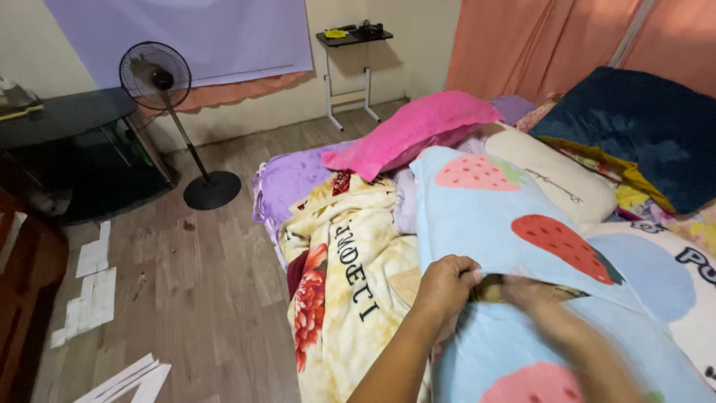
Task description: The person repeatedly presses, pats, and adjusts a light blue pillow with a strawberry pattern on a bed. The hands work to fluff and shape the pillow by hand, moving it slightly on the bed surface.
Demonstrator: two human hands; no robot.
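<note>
A light blue blanket with strawberry prints [492, 216] lies across the bed in front of me. My left hand [446, 283] is closed on a fold of this blanket near its lower middle. Just to the right, my right hand [538, 298] is blurred with motion and rests on the same fold; its grip is unclear. A small dark, yellowish thing [488, 287] shows between the two hands, too blurred to identify. A cream blanket with red flowers [344, 283] lies to the left of my hands.
A pink pillow [414, 130], a cream pillow [552, 175] and a dark blue cushion [641, 123] sit further up the bed. A standing fan [168, 112], a black table [67, 149] and a small side table [354, 60] stand on the wooden floor. Paper sheets [93, 287] lie at left.
</note>
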